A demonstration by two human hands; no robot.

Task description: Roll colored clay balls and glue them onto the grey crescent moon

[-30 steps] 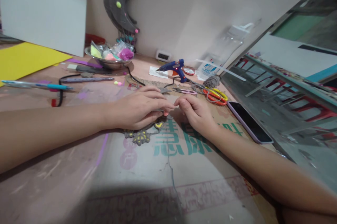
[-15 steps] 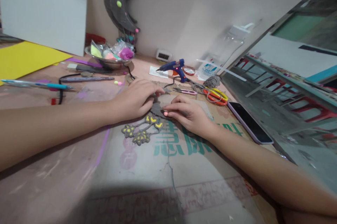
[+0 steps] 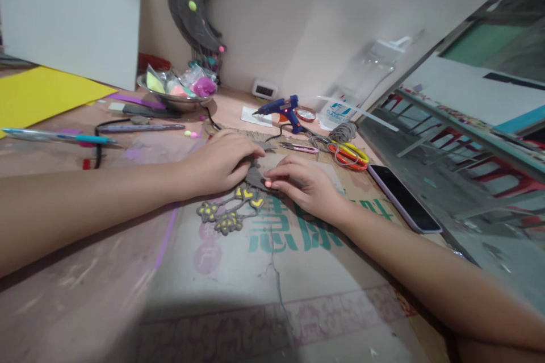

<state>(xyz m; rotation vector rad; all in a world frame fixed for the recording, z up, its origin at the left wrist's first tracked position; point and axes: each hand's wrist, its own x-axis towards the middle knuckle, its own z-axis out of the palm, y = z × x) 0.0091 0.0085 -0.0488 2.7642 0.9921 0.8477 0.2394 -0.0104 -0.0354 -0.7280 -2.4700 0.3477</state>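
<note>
A dark grey moon-like craft piece (image 3: 255, 179) lies on the printed cardboard, partly covered by my hands. My left hand (image 3: 217, 163) rests over its left side, fingers curled down onto it and thumb tucked in; the fingertips are partly hidden. At the piece's right tip sits a small pink ball (image 3: 268, 184). My right hand (image 3: 304, 181) pinches there, thumb against the ball and index finger just above. Below the piece hang grey cords with yellow-filled shapes and flower-like ornaments (image 3: 229, 222), spread flat on the cardboard.
Behind my hands stand a blue glue gun (image 3: 281, 108), a pink cutter (image 3: 300, 148), scissors (image 3: 349, 155) and grey cord (image 3: 343, 132). A phone (image 3: 403, 198) lies right. Pens (image 3: 59, 137) and a metal bowl (image 3: 179, 100) of clay packets are left. A similar moon (image 3: 196, 8) hangs behind.
My left fingers have shifted slightly, showing a bit more of the grey piece. My right hand keeps its pinch at the pink ball, nearly still.
</note>
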